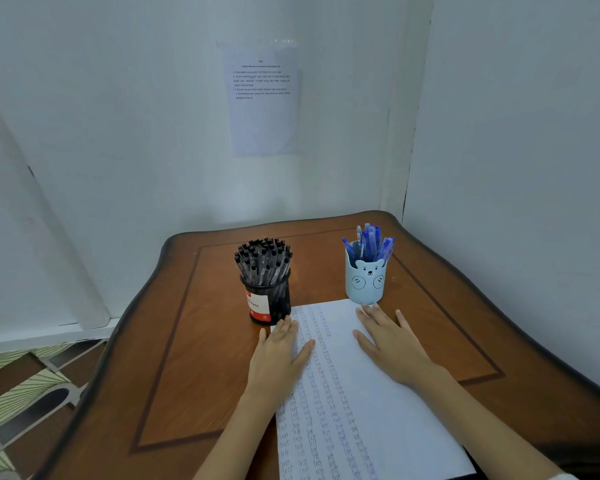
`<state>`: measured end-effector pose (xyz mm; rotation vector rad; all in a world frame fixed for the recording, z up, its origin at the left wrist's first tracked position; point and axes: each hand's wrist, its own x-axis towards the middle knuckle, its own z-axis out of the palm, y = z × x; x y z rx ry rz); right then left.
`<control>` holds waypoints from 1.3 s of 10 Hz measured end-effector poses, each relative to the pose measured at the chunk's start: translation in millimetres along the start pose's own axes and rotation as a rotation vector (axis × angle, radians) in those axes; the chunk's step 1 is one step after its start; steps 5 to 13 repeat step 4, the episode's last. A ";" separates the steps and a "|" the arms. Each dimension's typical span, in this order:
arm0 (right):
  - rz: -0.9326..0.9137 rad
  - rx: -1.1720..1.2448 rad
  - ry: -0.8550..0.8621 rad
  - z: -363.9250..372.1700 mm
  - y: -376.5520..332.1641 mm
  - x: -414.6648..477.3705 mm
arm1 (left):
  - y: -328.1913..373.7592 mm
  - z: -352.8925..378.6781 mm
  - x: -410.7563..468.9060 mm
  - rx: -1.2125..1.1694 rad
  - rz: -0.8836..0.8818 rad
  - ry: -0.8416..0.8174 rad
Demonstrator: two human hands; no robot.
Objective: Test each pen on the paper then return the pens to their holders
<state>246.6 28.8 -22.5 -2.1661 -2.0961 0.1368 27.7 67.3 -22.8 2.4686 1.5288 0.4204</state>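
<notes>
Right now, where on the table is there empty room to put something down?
The widest bare wood of the table lies left of the black pen holder and left hand. A narrower strip runs right of the paper and blue bear holder. The middle is crowded: holders, paper, right hand too.

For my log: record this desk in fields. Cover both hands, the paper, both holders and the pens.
left hand: flat, fingers straight, on the paper's left edge, holding nothing
right hand: flat on the paper, holding nothing
paper: lies on the table, mostly covered with rows of handwriting
black holder: upright, packed with black pens, at the paper's far left corner
blue holder: upright, bear face, holds blue pens, at the paper's far edge
loose pens: none in view
</notes>
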 end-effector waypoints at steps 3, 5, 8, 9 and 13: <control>0.007 0.011 0.085 -0.2 -0.9 1.8 | 2.0 -3.4 -1.8 0.001 0.045 0.107; 0.030 0.035 0.251 -2.0 -1.0 -7.6 | 0.0 -5.3 -15.3 0.012 0.058 0.152; 0.030 0.035 0.251 -2.0 -1.0 -7.6 | 0.0 -5.3 -15.3 0.012 0.058 0.152; 0.030 0.035 0.251 -2.0 -1.0 -7.6 | 0.0 -5.3 -15.3 0.012 0.058 0.152; 0.030 0.035 0.251 -2.0 -1.0 -7.6 | 0.0 -5.3 -15.3 0.012 0.058 0.152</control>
